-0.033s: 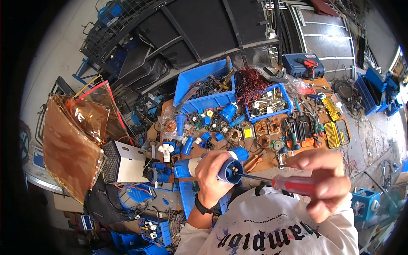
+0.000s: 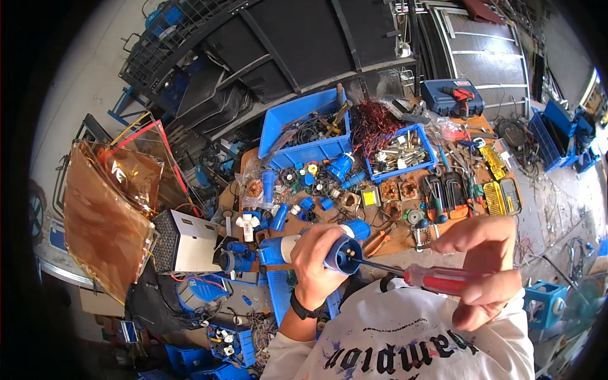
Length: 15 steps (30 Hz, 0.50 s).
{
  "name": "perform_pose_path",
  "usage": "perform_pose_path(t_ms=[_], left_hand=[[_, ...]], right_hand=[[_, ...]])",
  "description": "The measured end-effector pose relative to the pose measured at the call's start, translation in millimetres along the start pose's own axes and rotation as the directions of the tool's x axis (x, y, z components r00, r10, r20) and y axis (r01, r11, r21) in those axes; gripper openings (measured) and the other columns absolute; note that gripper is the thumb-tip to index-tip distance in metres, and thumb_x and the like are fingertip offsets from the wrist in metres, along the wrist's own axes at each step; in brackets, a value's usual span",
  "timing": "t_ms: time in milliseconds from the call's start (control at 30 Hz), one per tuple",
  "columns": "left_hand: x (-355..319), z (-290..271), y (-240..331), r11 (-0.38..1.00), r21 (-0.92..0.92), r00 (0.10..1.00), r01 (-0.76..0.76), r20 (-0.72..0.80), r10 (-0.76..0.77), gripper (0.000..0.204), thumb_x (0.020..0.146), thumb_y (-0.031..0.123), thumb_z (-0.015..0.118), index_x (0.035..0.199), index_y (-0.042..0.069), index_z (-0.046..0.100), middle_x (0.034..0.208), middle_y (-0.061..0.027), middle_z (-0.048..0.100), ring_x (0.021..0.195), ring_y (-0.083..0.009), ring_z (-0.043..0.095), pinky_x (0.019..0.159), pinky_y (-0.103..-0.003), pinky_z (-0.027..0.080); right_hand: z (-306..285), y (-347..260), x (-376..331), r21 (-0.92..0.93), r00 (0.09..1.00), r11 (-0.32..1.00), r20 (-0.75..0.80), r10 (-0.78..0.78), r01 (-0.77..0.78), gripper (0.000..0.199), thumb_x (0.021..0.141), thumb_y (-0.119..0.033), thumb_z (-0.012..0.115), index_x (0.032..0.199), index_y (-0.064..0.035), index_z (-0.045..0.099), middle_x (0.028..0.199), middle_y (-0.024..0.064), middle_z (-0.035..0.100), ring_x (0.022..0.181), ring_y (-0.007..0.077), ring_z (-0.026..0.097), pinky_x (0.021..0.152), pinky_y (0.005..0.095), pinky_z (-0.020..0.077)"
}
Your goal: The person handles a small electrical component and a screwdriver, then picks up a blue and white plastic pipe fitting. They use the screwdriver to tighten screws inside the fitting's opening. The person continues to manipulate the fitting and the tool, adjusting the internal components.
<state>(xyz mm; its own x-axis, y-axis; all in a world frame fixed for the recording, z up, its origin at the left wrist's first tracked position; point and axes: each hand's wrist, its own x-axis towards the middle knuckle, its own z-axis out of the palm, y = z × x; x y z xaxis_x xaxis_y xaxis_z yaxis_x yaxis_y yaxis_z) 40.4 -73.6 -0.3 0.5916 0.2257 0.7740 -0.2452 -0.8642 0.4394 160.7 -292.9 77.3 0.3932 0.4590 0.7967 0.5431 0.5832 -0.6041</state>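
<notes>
My left hand point(image 2: 311, 252) is wrapped round a blue and white industrial plug point(image 2: 344, 255). Its open round end faces my right side, and brass-coloured contacts show inside. A screwdriver point(image 2: 434, 278) with a clear red handle lies level, its shaft reaching into that opening; the tip's exact seat is hidden. At the handle's rear end is my right hand point(image 2: 491, 269), thumb against the handle and the other fingers bent loosely above it. More blue plug parts point(image 2: 278, 218) and a white fitting point(image 2: 247, 225) lie on the wooden table beyond my left hand.
A large blue crate point(image 2: 304, 152) of cables and a blue tray point(image 2: 402, 170) of metal parts stand at the back. Orange-handled pliers point(image 2: 379, 240) lie near the table's front edge. Hand tools, a yellow bit case point(image 2: 495, 201) and a red drill point(image 2: 462, 98) are on the right.
My right hand's fingers have shifted about the screwdriver handle, and the handle has moved slightly. My left hand and the plug stay where they were.
</notes>
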Motion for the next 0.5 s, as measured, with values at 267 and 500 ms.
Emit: perform_pose_path(t_ms=[267,500], left_hand=[[-2,1,-2,1.0,0.012,1.0,-0.007,-0.024,0.007,0.051,0.064,0.005,0.087,0.107,0.005,0.062,0.088,-0.0131,0.067,0.075,-0.0305,0.067,0.064,-0.037,0.054],[-4,1,0,1.0,0.005,1.0,0.003,-0.012,-0.002,0.05,0.064,0.005,0.087,0.107,0.005,0.062,0.088,-0.0132,0.067,0.075,-0.0306,0.068,0.064,-0.037,0.054]], right_hand=[[5,3,-4,0.28,0.991,0.96,-0.125,0.038,-0.002,0.03,0.087,0.001,0.069,0.114,-0.0111,0.066,0.108,0.0193,0.061,0.093,0.0373,0.067,0.081,0.0459,0.0572],[-1,8,-3,0.13,0.998,0.99,0.039,-0.057,0.051,0.028,0.083,-0.018,0.08,0.108,-0.0098,0.07,0.12,0.0231,0.057,0.104,0.0374,0.064,0.088,0.0488,0.0543]])
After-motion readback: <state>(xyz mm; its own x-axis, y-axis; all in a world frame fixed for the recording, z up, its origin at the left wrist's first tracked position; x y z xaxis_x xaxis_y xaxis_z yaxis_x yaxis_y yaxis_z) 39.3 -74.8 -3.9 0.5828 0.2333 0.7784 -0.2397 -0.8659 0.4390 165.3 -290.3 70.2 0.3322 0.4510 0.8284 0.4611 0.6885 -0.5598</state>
